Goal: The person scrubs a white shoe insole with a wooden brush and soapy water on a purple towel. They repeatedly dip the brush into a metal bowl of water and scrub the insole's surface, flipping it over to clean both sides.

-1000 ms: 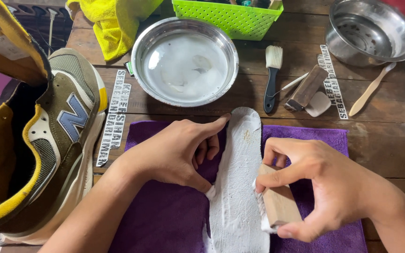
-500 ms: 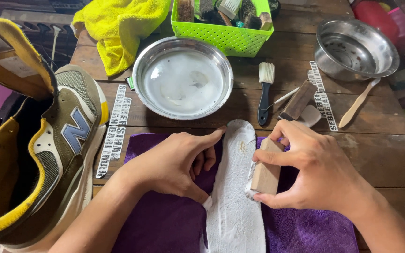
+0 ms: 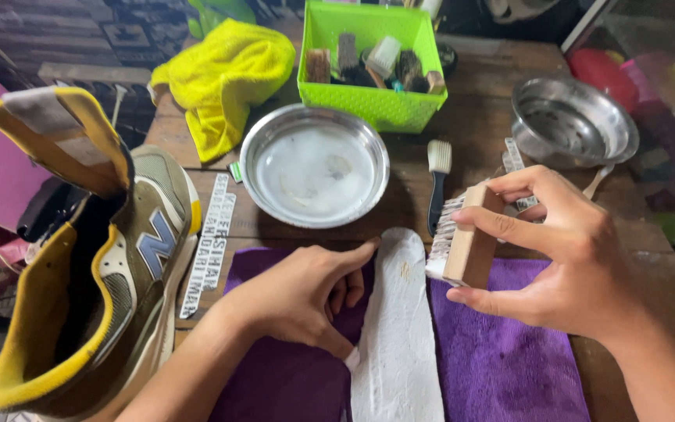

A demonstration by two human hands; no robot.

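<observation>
The insole (image 3: pixel 397 328) lies soapy on the purple towel (image 3: pixel 509 359). The left hand (image 3: pixel 298 301) presses flat along its edge, gripping nothing. The right hand (image 3: pixel 556 258) clasps a wooden brush (image 3: pixel 466 238), lifted just above the insole's top end. Best, I'd say, to pin firmly and scrub in even lengthwise strokes.

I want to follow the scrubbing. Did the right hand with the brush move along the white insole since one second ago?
Yes. The right hand with the wooden brush went from the near part of the white insole up to its far tip, toward the soapy metal bowl.
</observation>
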